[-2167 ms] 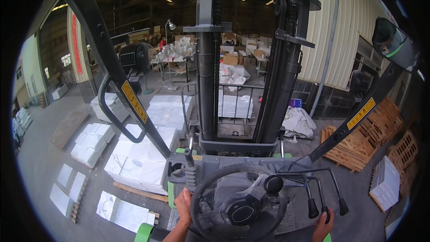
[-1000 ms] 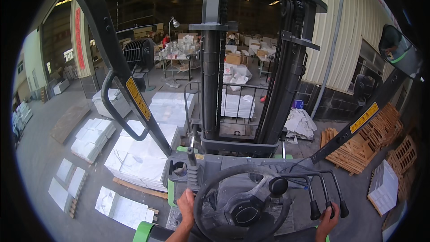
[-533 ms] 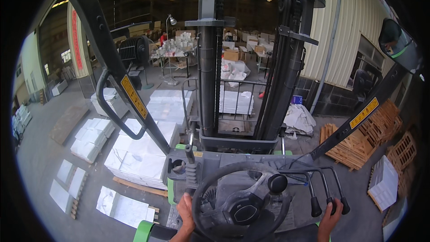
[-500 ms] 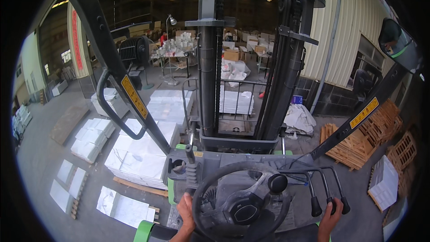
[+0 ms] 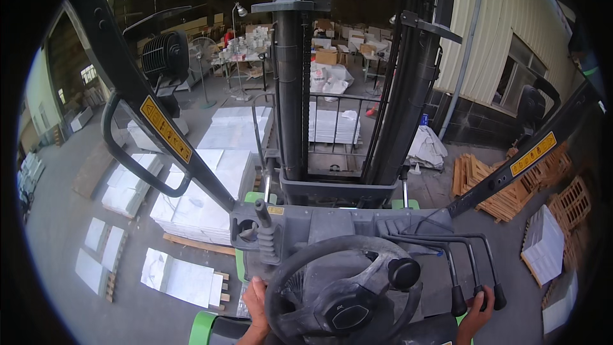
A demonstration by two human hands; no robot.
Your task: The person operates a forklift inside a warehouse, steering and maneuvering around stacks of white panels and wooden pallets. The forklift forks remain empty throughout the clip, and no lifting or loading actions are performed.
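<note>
I am at the controls of a forklift. My left hand (image 5: 256, 306) is at the left rim of the steering wheel (image 5: 341, 243), its fingers curled against it and partly hidden. A round black spinner knob (image 5: 404, 273) stands on the wheel's upper right, with neither hand on it. To the right, my right hand (image 5: 476, 314) has its fingers round the black knob of the middle lever (image 5: 473, 263), among three bent hydraulic levers. Left of the wheel, a short lever with a ribbed boot (image 5: 267, 243) rises from the dash, untouched.
The dark mast (image 5: 290, 89) and load backrest (image 5: 335, 121) stand ahead. White slab stacks (image 5: 198, 217) lie on pallets to the left. Wooden pallets (image 5: 488, 185) and a slab stack (image 5: 544, 246) are at right, beside a corrugated wall (image 5: 485, 38). Cluttered worktables (image 5: 246, 57) stand farther back.
The view has tilted and shifted slightly, so the mast and dash sit higher in it. Both hands keep to the same places, left at the wheel and right on the lever.
</note>
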